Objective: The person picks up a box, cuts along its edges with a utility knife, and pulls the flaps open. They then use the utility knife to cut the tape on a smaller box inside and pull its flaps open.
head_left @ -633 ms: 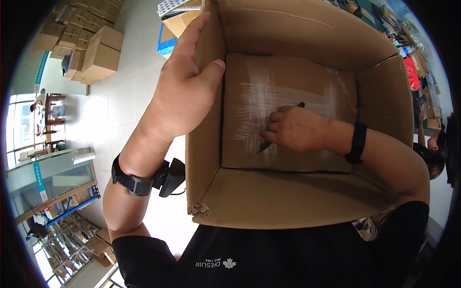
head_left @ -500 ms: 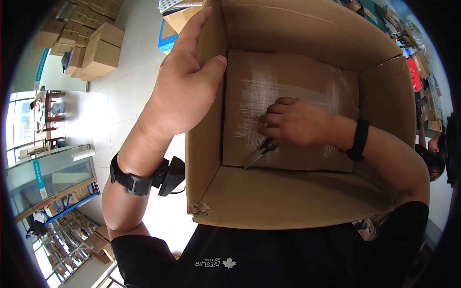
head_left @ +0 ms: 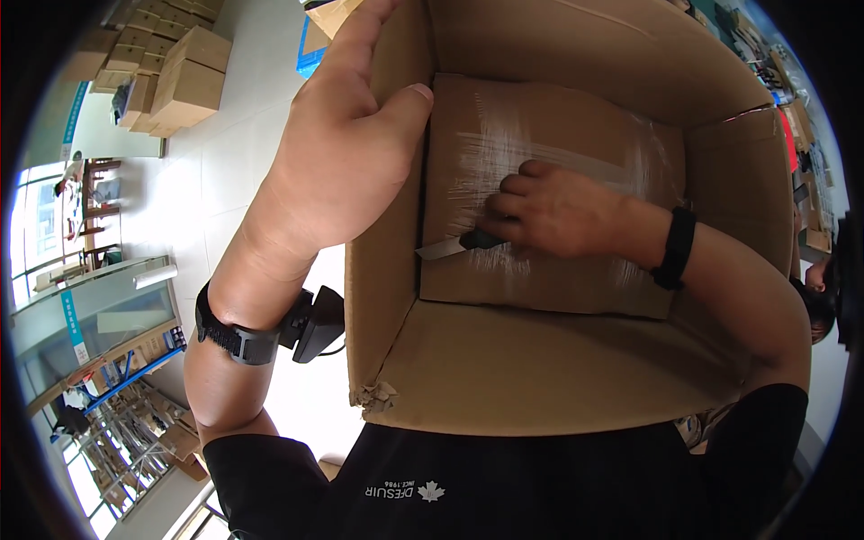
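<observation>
A large cardboard box [head_left: 549,369] stands open in front of me. Inside it lies a brown cardboard panel [head_left: 549,286], crossed by clear tape [head_left: 490,144] with whitish, scuffed streaks. Low over this panel, my right hand [head_left: 562,211] is closed around a box cutter [head_left: 484,239], whose dark handle mostly hides in the fingers. Its silver blade points left, the tip at the panel's left edge. My left hand [head_left: 351,157] lies along the box's left wall, index finger stretched out and thumb apart, reaching over the rim; its other fingers are hidden.
Torn cardboard [head_left: 376,396] sticks out at the box's near left corner. Stacked cartons [head_left: 187,85] stand on the floor at far left. A blue-edged box [head_left: 311,49] sits beyond my left hand. Another person [head_left: 814,288] shows at the right edge.
The box cutter has turned and shifted left and away from me; its blade tip went from the panel's near edge to its left edge. My left hand stays on the wall.
</observation>
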### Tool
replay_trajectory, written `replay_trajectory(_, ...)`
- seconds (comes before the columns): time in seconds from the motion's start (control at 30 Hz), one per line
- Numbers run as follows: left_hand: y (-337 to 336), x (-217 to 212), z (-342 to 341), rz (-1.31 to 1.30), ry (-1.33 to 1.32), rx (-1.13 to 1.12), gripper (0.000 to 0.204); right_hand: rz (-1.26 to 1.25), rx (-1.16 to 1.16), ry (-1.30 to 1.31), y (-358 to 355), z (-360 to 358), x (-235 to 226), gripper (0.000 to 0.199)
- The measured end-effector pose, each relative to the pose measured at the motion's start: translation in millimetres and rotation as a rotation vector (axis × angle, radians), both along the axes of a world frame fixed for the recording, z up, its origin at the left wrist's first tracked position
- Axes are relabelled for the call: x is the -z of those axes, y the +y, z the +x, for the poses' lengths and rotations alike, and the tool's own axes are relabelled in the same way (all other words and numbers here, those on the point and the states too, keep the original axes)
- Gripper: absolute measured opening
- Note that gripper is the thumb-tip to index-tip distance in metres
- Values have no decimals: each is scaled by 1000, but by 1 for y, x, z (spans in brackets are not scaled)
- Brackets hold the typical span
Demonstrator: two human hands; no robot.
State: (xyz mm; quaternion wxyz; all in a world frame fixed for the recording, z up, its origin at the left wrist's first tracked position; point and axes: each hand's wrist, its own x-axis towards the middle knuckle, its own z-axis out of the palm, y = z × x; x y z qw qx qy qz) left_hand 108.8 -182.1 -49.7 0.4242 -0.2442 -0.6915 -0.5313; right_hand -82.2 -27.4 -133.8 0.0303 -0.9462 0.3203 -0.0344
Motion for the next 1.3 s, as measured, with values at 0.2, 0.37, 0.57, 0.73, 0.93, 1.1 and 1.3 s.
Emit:
replay_trajectory(0.2, 46, -80, -1, 408, -1094, -664, 73, 129, -106, 8, 3, 9, -2, 39)
replay_trajectory(0.37, 48, -81, 0, 316, -1117, -721, 73, 126, -94, -25, -6, 28, 0, 40)
replay_trajectory(0.57, 47, -82, -1, 311, -1143, -737, 74, 151, -98, -36, -30, 32, 8, 42)
replay_trajectory(0.73, 45, -78, 2, 427, -1117, -684, 75, 67, 73, -44, -62, -2, 2, 43)
replay_trajectory(0.93, 30, -27, 27, 219, -864, -649, 65, 88, 487, 37, -66, -50, -1, 40)
replay_trajectory(1.1, 30, 24, 74, 836, -848, -259, 68, 194, 742, 8, -39, -80, -21, 50)
replay_trajectory(1.3, 50, 39, 44, 845, -1044, -27, 66, 411, 952, -82, 13, -94, -88, 51)
